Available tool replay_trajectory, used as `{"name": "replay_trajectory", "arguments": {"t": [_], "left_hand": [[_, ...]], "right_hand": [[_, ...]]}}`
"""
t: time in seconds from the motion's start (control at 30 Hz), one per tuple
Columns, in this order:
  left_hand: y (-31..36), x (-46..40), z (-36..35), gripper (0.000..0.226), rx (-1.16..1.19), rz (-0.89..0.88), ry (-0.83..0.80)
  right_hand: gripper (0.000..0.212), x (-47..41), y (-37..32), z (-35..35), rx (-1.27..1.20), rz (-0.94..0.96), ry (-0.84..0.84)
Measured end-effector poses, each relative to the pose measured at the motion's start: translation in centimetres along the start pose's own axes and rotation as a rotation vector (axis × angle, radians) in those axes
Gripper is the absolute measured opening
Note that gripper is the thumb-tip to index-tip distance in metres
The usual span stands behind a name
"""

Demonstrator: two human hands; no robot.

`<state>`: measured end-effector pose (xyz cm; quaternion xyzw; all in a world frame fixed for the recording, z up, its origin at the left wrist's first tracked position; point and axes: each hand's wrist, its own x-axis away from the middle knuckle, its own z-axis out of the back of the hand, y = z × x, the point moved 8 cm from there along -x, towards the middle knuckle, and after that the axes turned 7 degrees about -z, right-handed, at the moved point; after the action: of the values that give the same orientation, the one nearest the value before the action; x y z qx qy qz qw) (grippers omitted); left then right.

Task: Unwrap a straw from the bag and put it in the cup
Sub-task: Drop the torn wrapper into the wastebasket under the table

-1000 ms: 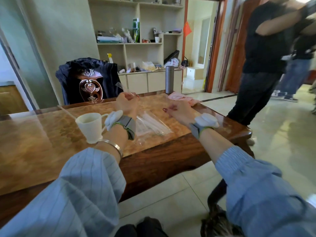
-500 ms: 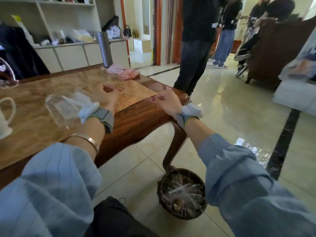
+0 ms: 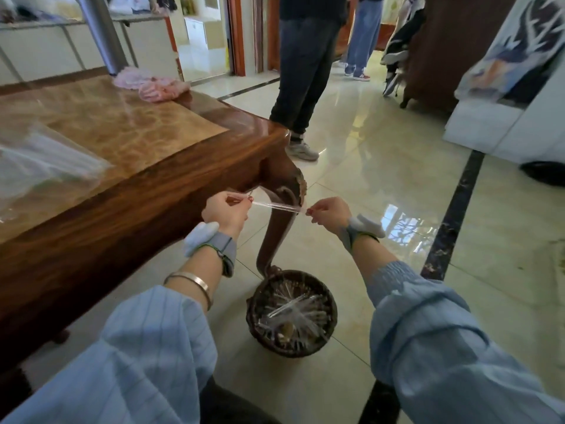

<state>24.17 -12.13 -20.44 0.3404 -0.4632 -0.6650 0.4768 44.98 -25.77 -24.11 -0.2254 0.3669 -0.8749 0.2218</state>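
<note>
A person in pale blue sleeves holds a clear wrapped straw (image 3: 275, 206) stretched level between both hands, off the near right corner of a wooden table (image 3: 171, 182). The left hand (image 3: 225, 211) pinches the straw's left end between thumb and fingertips; the right hand (image 3: 330, 213) pinches the right end in the same way, both with red-painted nails. The straw spans the gap between the two grips, in front of the carved table leg (image 3: 276, 237) and above a dark woven wastebasket (image 3: 292, 313) on the tiled floor, which holds a heap of clear discarded wrappers.

Half a second earlier the hands were higher, the left over the tabletop and the right at its edge, and no straw could be made out between them; both have since dropped below the table edge and come closer together, and the view has tilted down and to the right. The cup, seen at the left edge earlier, is no longer in view.

On the table to the far left lies the clear plastic bag of straws (image 3: 39, 160). Farther back sit a bundle of pink cloth (image 3: 153, 85) and a tall metal flask (image 3: 102, 35). A bystander in dark trousers (image 3: 304, 71) stands beyond the table corner.
</note>
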Motion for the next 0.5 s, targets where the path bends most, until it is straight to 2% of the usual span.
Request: {"name": "replay_trajectory", "arguments": {"t": [0.2, 0.27, 0.4, 0.5], "left_hand": [[-6.2, 1.9, -4.0, 0.013, -0.018, 0.16, -0.043], [-7.9, 2.3, -4.9, 0.008, -0.078, 0.184, -0.054], [-11.4, 2.6, -6.5, 0.013, -0.181, 0.211, -0.082], [-13.6, 2.8, -7.4, 0.017, -0.316, 0.239, -0.176]], "right_hand": [[0.019, -0.8, 6.0, -1.2, 0.054, -0.149, -0.069], [0.02, -1.0, 7.7, -2.0, 0.087, -0.184, -0.088], [0.021, -1.1, 11.2, -3.7, 0.127, -0.256, -0.128], [0.02, -0.9, 12.7, -4.7, 0.165, -0.265, -0.158]]}}
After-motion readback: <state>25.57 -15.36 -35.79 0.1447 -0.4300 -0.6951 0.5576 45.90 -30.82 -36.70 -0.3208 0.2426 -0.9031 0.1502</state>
